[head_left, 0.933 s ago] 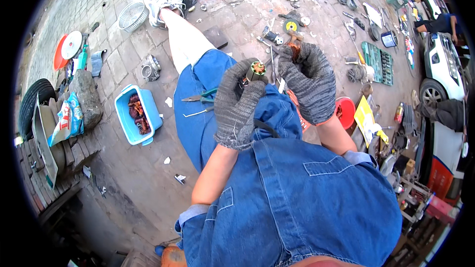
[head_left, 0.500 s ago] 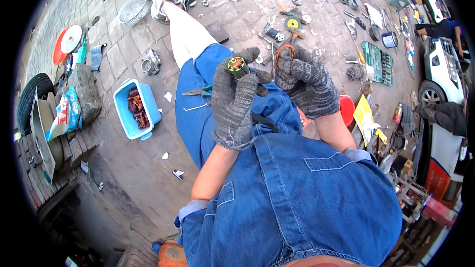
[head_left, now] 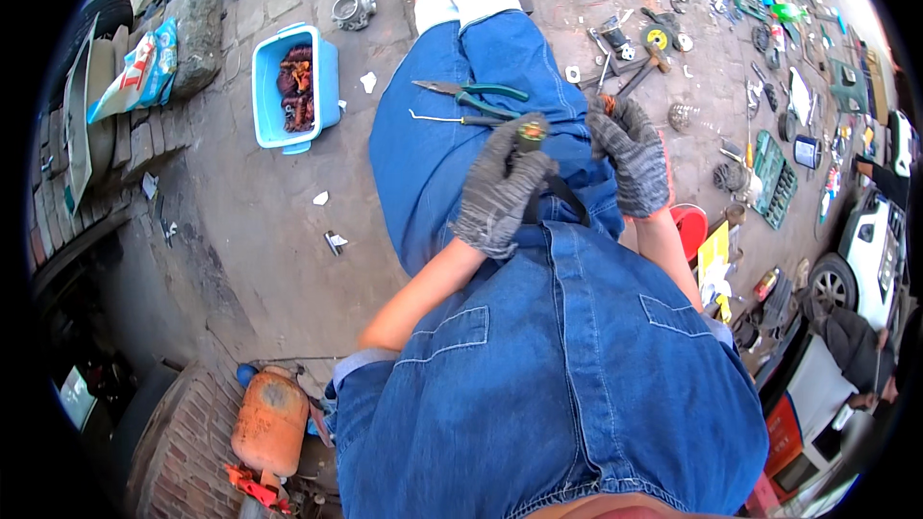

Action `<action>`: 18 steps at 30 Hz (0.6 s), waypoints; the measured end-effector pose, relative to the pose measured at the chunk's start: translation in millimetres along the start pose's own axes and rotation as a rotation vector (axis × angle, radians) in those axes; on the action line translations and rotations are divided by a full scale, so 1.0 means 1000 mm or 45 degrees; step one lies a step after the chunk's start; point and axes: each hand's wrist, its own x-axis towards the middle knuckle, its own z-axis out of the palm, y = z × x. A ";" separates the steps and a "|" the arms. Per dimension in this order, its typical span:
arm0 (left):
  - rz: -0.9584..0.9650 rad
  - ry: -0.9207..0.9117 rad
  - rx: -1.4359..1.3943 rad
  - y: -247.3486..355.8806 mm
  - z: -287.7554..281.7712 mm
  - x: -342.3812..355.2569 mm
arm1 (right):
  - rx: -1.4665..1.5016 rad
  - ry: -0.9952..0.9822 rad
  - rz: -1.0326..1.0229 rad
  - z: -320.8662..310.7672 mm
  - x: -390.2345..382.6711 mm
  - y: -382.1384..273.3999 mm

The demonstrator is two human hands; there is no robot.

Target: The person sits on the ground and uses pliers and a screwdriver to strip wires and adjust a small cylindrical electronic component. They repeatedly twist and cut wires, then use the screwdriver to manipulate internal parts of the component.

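My left hand [head_left: 498, 194], in a grey knit glove, is closed around a small motor core [head_left: 531, 135] with copper winding and green edging at its end. To its right, my gloved right hand [head_left: 632, 156] is closed on a thin bundle of copper wire [head_left: 608, 104], only partly visible between the fingers. Both hands are above my lap. Green-handled needle-nose pliers [head_left: 490, 91] rest on the blue denim over my thighs. Beside them lies a thin hooked pick [head_left: 437, 118], its handle end close to my left hand.
A light-blue basin [head_left: 329, 86] holding reddish-brown copper coils [head_left: 296, 77] stands on the paving at left. A metal housing [head_left: 354, 6] sits beyond it. Rightward lie a hammer [head_left: 657, 58], a green socket case [head_left: 775, 178] and a red bucket [head_left: 688, 229]. An orange tank [head_left: 270, 423] stands lower left.
My view has tilted down, so the surroundings sit higher in the picture and the pliers and pick show more fully. Each hand keeps its hold; less of the copper wire shows now.
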 end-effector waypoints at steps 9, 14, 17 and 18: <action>-0.016 0.469 -0.393 -0.007 -0.079 -0.017 | -1.666 -0.502 -1.201 0.070 0.075 0.050; 0.032 0.373 -0.452 0.021 -0.071 -0.014 | -1.761 -0.571 -1.289 0.101 0.088 0.078; 0.037 0.204 -0.570 0.037 -0.065 -0.013 | -1.781 -0.535 -1.207 0.105 0.091 0.082; 0.029 0.137 -0.619 0.042 -0.064 -0.014 | -1.709 -0.539 -1.130 0.102 0.089 0.080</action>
